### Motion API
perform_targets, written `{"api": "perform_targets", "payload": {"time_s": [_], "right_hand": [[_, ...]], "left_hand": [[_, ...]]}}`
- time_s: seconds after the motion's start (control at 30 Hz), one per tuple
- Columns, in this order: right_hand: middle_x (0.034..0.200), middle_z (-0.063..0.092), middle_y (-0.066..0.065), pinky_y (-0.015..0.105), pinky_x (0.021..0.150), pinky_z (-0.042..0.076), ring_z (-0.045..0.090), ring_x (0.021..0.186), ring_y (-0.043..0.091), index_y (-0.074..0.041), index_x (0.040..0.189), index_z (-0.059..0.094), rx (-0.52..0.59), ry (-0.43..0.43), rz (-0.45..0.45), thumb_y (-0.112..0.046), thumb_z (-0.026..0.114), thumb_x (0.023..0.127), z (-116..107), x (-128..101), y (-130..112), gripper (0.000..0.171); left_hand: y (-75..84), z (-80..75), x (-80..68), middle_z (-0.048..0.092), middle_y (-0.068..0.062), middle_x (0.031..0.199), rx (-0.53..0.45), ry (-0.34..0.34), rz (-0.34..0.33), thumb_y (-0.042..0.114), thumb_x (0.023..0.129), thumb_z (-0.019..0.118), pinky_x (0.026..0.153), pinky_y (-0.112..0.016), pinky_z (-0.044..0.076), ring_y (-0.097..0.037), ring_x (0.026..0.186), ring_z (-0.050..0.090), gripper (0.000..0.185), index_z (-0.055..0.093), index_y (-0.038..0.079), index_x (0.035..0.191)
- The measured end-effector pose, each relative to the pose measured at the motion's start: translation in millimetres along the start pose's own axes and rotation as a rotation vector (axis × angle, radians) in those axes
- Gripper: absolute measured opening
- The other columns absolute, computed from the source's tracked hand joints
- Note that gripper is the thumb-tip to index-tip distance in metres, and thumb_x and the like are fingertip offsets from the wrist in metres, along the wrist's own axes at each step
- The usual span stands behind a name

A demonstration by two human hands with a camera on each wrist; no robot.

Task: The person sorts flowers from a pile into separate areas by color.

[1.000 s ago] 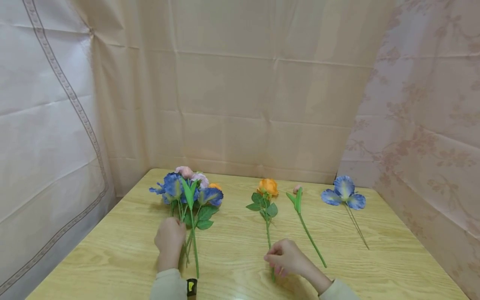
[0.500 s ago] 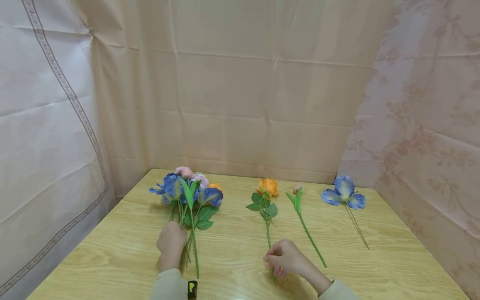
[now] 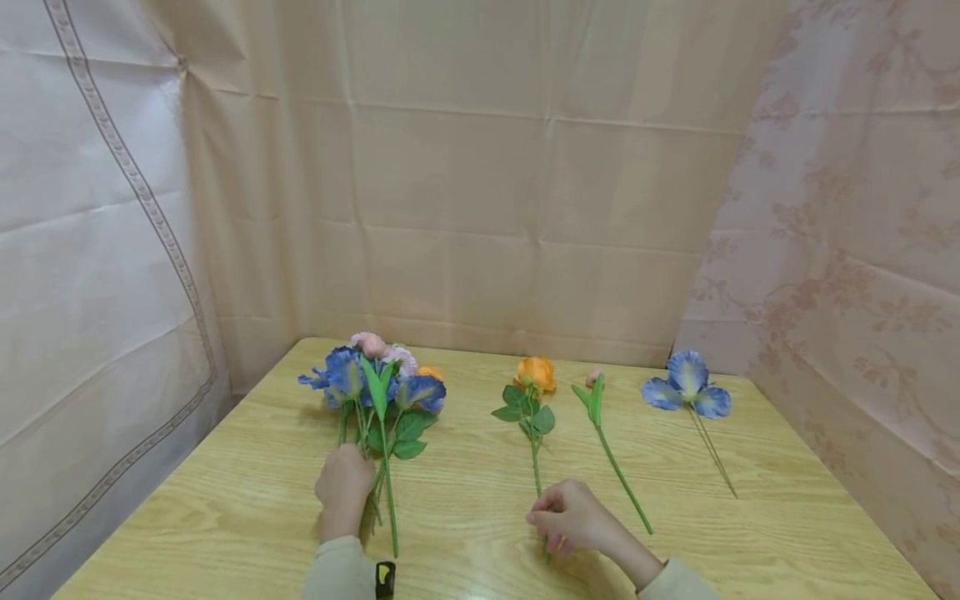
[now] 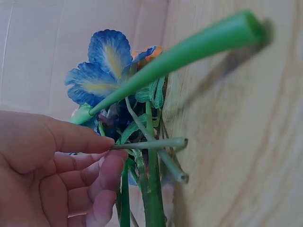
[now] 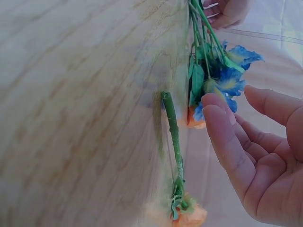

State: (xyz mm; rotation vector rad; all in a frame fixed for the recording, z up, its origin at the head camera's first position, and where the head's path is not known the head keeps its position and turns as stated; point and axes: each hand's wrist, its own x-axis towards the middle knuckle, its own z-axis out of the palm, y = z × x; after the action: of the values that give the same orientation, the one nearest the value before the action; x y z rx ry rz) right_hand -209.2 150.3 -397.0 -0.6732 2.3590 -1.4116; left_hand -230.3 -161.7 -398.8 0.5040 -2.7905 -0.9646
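Wooden counter [image 3: 750, 533], beige curtains behind; left hand [image 3: 344, 487] pinching bouquet stems [image 4: 149, 144]; right hand [image 3: 573, 517] open, fingers relaxed above orange rose stem [image 5: 173, 130]

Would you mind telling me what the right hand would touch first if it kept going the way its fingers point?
Most likely the orange rose's stem: the right hand hovers open just beside its lower end, fingers towards it. Depth is hard to judge, so the table might come first.
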Motion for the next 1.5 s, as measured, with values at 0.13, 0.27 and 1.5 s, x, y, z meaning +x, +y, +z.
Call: {"api": "perform_targets", "payload": {"time_s": [0.13, 0.27, 1.5], "right_hand": [[0.064, 0.059, 0.011, 0.03, 0.043, 0.049, 0.058, 0.05, 0.024, 0.007, 0.084, 0.061, -0.001, 0.0, 0.002, -0.012, 0.059, 0.085, 0, 0, 1, 0.019], [0.065, 0.06, 0.011, 0.03, 0.043, 0.049, 0.059, 0.05, 0.024, 0.006, 0.084, 0.061, 0.0, -0.003, 0.004, -0.012, 0.059, 0.085, 1, -1, 1, 0.019], [0.069, 0.061, 0.014, 0.029, 0.044, 0.049, 0.06, 0.053, 0.03, 0.006, 0.084, 0.061, 0.004, -0.02, -0.018, -0.011, 0.058, 0.086, 1, -1, 6, 0.018]], "left_hand": [[0.9, 0.6, 0.5, 0.032, -0.002, 0.052, -0.004, 0.001, 0.001, 0.008, 0.084, 0.051, 0.043, -0.031, 0.031, -0.017, 0.05, 0.036, 0.037, 0.033, 0.013, 0.052], [1.3, 1.5, 1.7, 0.026, 0.002, 0.05, -0.01, 0.0, 0.005, 0.012, 0.085, 0.051, 0.043, -0.028, 0.028, -0.013, 0.046, 0.03, 0.04, 0.032, 0.014, 0.05], [37.4, -22.0, -17.2, 0.062, -0.015, 0.075, -0.071, 0.287, 0.203, 0.011, 0.081, 0.055, 0.047, -0.039, 0.041, -0.03, 0.062, 0.057, 0.016, 0.061, -0.001, 0.09]]}}
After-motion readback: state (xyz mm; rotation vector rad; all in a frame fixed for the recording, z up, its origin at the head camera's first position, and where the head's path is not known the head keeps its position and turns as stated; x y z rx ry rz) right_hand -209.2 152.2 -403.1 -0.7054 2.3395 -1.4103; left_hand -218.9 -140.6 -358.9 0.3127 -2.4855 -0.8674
